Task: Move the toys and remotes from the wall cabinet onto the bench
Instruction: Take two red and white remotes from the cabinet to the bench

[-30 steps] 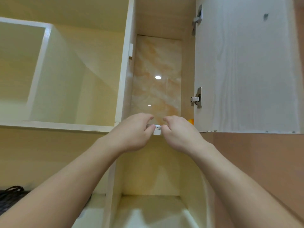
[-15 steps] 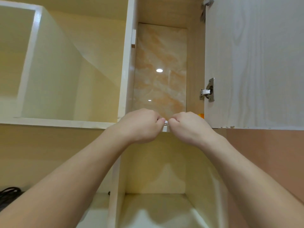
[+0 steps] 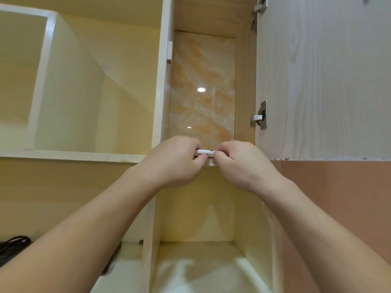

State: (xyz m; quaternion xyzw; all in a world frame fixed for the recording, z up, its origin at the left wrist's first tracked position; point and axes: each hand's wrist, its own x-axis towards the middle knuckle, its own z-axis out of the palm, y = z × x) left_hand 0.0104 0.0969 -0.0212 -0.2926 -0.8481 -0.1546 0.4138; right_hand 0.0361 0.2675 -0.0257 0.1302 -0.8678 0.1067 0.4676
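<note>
White remote [image 3: 204,152] sits at the front edge of the cabinet [image 3: 163,81] shelf, pinched by curled fingers of our left hand [image 3: 175,163] and right hand [image 3: 239,166], so we judge its carry to the tabletop not yet begun.

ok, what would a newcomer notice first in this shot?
Both hands meet at centre frame, level with the shelf edge. The left hand and right hand pinch a thin white item between them, possibly a remote. Behind them rises an orange-veined marble panel with glossy light spots, and the open cabinet door with its metal hinge takes up the upper right.
</note>
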